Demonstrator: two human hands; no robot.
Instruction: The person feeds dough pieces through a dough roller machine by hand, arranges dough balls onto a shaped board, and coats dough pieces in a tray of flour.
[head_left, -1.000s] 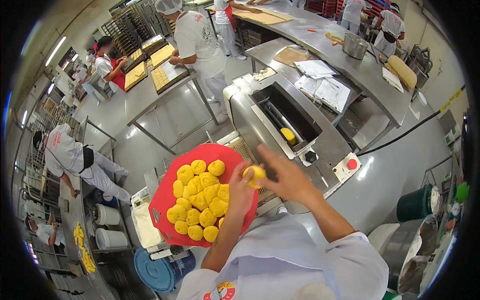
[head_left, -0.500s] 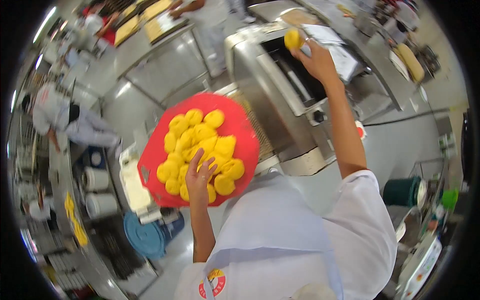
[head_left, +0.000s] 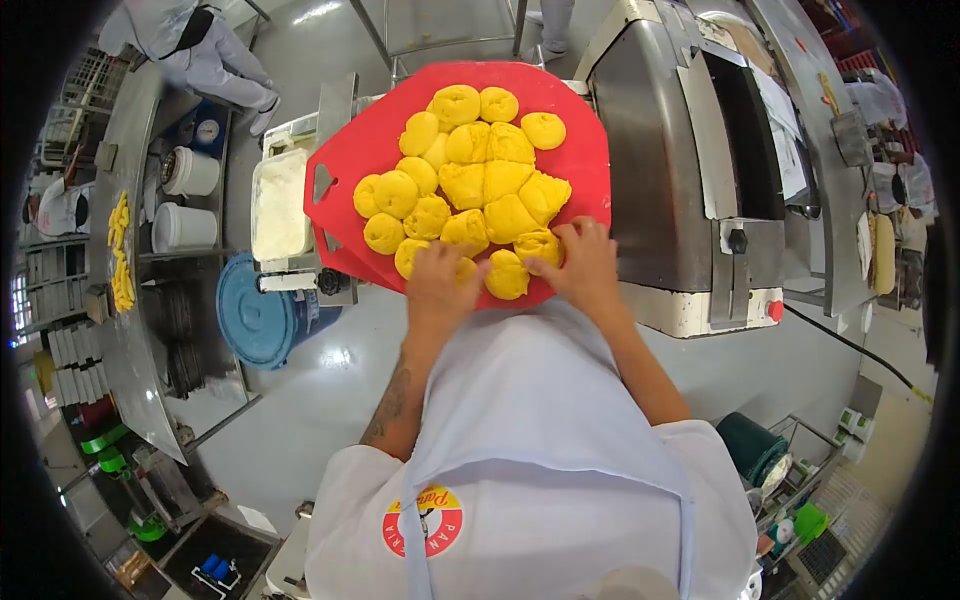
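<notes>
Many yellow dough balls and cut dough pieces [head_left: 487, 160] lie crowded on a red board [head_left: 345, 145] in front of me. My left hand [head_left: 440, 288] is at the board's near edge, with fingers and thumb curved round a dough ball [head_left: 465, 270] that is partly hidden beneath it. Just to its right, my right hand [head_left: 588, 268] has its fingers bent round another dough ball [head_left: 538, 246] at the near right edge. Between the two hands sits one more ball [head_left: 507, 275], apparently untouched.
A steel machine [head_left: 645, 150] with a dark opening and red button stands right of the board. To the left are a white tub of pale powder [head_left: 281, 205] and a blue lidded bin [head_left: 258, 310]. Yellow strips [head_left: 120, 255] lie on a steel table; a person [head_left: 215, 50] stands nearby.
My right hand has come back from above the machine, where it held a yellow dough piece, to the board's near edge. My left hand has moved to the near edge too. The view has turned.
</notes>
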